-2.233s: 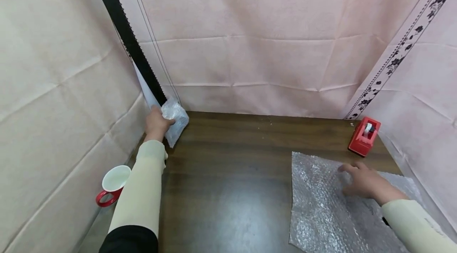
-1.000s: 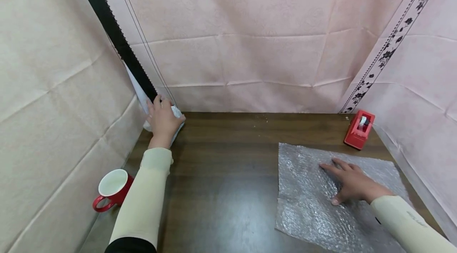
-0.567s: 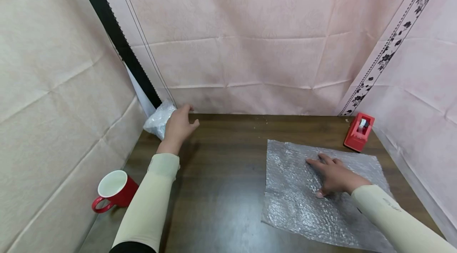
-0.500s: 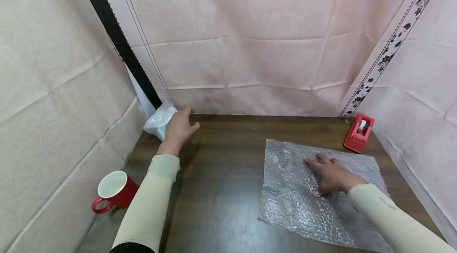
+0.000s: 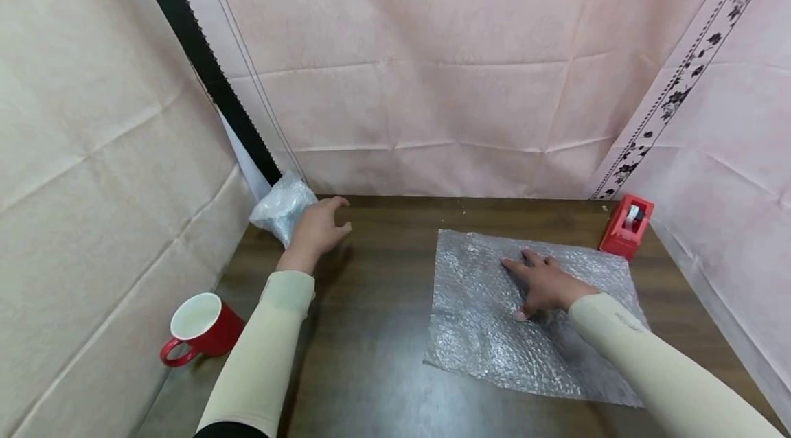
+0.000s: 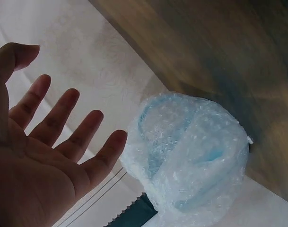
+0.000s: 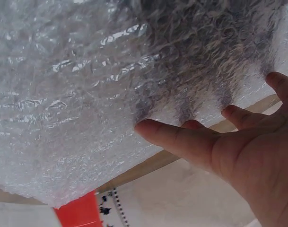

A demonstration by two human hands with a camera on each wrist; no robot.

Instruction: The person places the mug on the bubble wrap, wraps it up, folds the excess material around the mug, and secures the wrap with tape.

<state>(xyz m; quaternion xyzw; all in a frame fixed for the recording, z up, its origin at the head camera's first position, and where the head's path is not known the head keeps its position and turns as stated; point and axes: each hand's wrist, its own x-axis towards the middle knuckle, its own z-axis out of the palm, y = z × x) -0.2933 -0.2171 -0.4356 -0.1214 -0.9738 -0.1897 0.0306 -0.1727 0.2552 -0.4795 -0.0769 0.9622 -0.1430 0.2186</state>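
A flat sheet of bubble wrap (image 5: 482,294) lies on the right half of the table. My right hand (image 5: 544,285) rests on it with spread fingers, and the right wrist view shows the fingertips (image 7: 146,126) on the plastic. In the far left corner sits a bubble-wrapped bundle (image 5: 283,206), with bluish shapes showing through its layers in the left wrist view. My left hand (image 5: 316,228) is just to the right of that bundle, holding nothing. Its fingers are apart and slightly bent. What is inside the bundle cannot be made out.
A red mug (image 5: 207,328) with a white inside stands at the left, beside my left forearm. A red tape dispenser (image 5: 626,226) sits at the back right, near the sheet's far corner. Cloth hangings (image 5: 432,81) wall in the table (image 5: 371,335) on three sides.
My left hand has let go of the wrapped bundle in the corner and moved to its right. With my right hand on it, the bubble wrap sheet has slid left and slightly away from me.
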